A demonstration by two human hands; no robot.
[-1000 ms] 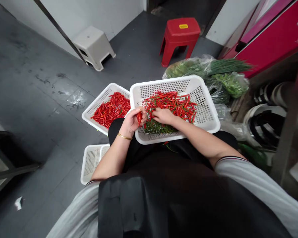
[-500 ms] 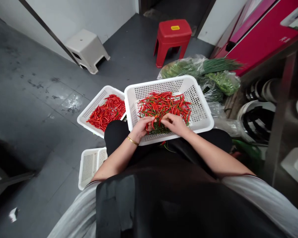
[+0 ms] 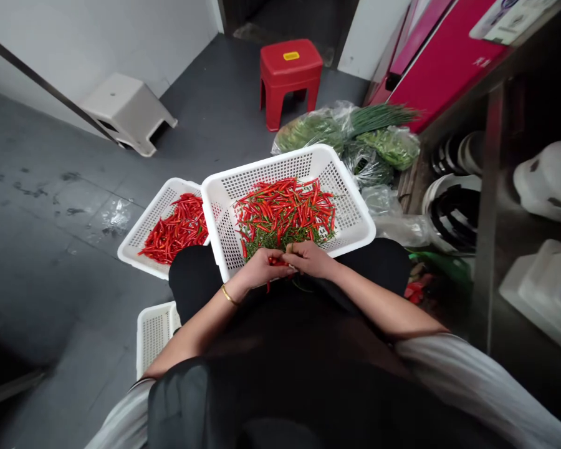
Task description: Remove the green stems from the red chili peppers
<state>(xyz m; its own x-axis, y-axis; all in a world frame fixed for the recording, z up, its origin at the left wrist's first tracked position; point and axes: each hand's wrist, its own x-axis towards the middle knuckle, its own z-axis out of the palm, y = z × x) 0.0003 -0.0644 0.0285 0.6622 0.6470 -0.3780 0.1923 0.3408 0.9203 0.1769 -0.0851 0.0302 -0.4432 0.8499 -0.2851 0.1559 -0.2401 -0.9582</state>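
Observation:
A white perforated basket [image 3: 308, 166] rests on my lap, filled with red chillies with green stems [image 3: 285, 212]. My left hand [image 3: 260, 267] is curled at the basket's near edge and holds several red chillies [image 3: 275, 262]. My right hand [image 3: 311, 258] is pinched right beside it, fingertips against the same chillies. Both hands touch each other over the near rim. A second white basket [image 3: 155, 215] at my left knee holds red chillies without stems [image 3: 175, 227].
A third white basket [image 3: 154, 333] lies on the grey floor by my left leg. Bags of green vegetables [image 3: 350, 131] sit behind the lap basket. A red stool [image 3: 290, 72] and a beige stool [image 3: 124, 112] stand farther back. Metal shelving with bowls [image 3: 453, 206] is at right.
Both hands have drawn back from the chilli pile to the basket's near rim and come together. The view has swung to the right, shifting everything leftward in frame.

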